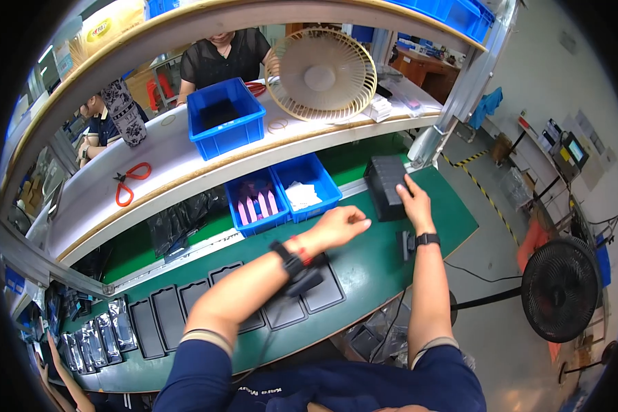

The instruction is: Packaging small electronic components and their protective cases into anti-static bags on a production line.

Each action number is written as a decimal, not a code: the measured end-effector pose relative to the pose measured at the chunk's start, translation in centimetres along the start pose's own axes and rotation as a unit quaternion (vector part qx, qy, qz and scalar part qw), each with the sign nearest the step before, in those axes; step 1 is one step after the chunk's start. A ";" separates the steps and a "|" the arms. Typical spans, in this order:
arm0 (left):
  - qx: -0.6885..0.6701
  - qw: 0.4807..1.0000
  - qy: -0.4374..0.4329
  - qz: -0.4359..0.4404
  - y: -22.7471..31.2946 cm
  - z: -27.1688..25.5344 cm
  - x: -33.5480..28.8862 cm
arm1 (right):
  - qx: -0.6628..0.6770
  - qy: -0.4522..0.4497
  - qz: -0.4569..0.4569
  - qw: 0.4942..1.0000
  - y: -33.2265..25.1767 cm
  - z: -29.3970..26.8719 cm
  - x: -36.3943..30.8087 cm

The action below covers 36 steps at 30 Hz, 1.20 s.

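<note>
My right hand (pixel 416 204) grips the near right side of a dark stack of what look like black plastic trays (pixel 384 187), standing at the right part of the green table. To its left, my left hand (pixel 338 227) hangs above the table with its fingers curled in, and nothing shows in them. Below my left forearm runs a row of shallow black trays (pixel 323 292), partly hidden by that arm. Further left in the row lie several trays holding shiny clear-wrapped pieces (pixel 121 323). Both wrists wear black straps with small dark devices.
Behind the green table (pixel 371 264) stand a blue bin with pink pieces (pixel 257 206) and a blue bin with white pieces (pixel 303 196). The shelf above bears a blue crate (pixel 226 123), red-handled scissors (pixel 129 182) and a fan (pixel 321 75). A black fan (pixel 562 288) stands right.
</note>
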<state>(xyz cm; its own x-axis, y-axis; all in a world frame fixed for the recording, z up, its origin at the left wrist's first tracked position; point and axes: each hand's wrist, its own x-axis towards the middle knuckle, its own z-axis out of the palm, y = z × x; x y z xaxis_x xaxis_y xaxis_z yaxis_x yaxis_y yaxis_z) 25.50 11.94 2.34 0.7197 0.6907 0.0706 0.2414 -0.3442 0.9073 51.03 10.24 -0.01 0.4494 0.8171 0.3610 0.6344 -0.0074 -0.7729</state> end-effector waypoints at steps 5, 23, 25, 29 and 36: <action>-0.128 0.980 0.068 -0.136 -3.0 6.1 8.4 | -0.099 0.020 0.023 0.995 -2.0 1.4 -3.3; -0.296 0.948 0.116 0.017 -1.3 2.6 -4.7 | 0.050 0.058 -0.091 0.993 -8.4 2.6 -4.2; -0.276 0.952 0.130 0.042 -0.4 3.2 -6.7 | 0.214 -0.068 -0.049 0.973 -10.4 3.4 -9.3; -0.260 0.955 0.134 0.055 0.4 3.8 -8.9 | 0.266 -0.049 -0.037 0.962 -12.7 4.0 -14.7; -0.263 0.950 0.157 0.052 0.0 3.2 -9.5 | 0.186 -0.087 -0.070 0.976 -12.6 2.7 -17.0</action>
<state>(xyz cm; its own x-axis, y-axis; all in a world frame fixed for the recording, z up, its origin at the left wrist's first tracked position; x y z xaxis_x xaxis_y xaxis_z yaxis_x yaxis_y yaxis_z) 20.74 3.38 0.33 0.4717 0.8548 0.2164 -0.2387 -0.1124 0.9646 33.68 -2.00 2.14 0.2408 0.8810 0.4072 0.3949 0.2943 -0.8703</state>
